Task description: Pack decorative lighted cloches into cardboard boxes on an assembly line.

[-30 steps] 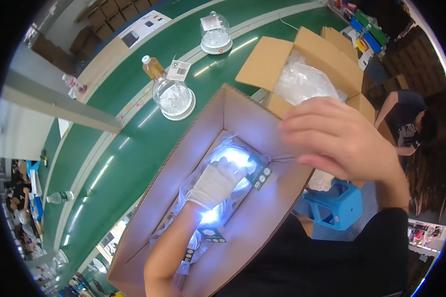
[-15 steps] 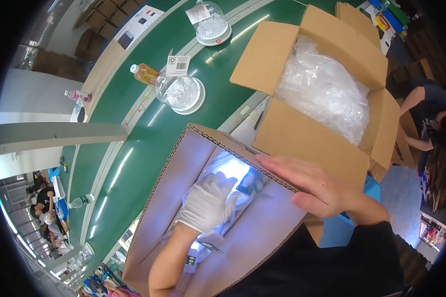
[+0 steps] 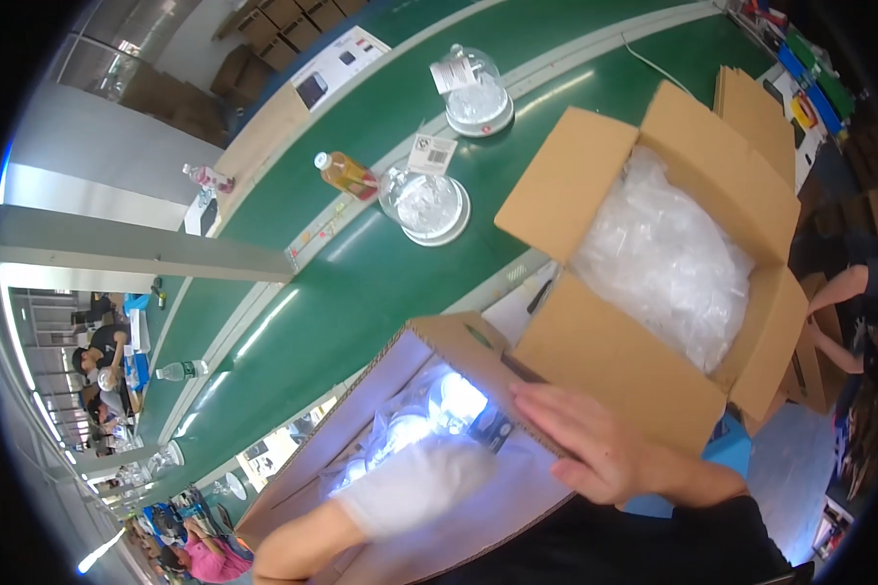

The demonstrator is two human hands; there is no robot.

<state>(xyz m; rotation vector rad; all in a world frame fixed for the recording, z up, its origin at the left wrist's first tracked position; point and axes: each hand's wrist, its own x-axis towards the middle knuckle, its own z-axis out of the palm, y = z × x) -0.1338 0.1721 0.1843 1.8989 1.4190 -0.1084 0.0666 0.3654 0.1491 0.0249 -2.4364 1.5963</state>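
My left hand (image 3: 421,486), in a white glove, is inside an open cardboard box (image 3: 351,366) close in front of me. The glove is smeared by motion and its fingers cannot be made out. Just beyond it lie clear plastic-wrapped items (image 3: 400,429), with a bright white light glowing among them. What exactly they are is hard to tell through the glare. My bare right hand (image 3: 595,444) rests along the box's right edge, fingers stretched out against the cardboard and thumb apart.
Right of the box stands another open carton (image 3: 595,356) full of clear plastic bags (image 3: 663,258). On the green conveyor (image 3: 361,283) are two clear domes on white bases (image 3: 437,219) with tags, and an amber drink bottle (image 3: 346,175). Another person's arms (image 3: 839,312) show at far right.
My left hand has drawn back toward me from the glowing items, uncovering them. The view has shifted, so the box sits lower. My right hand stays on the box edge.
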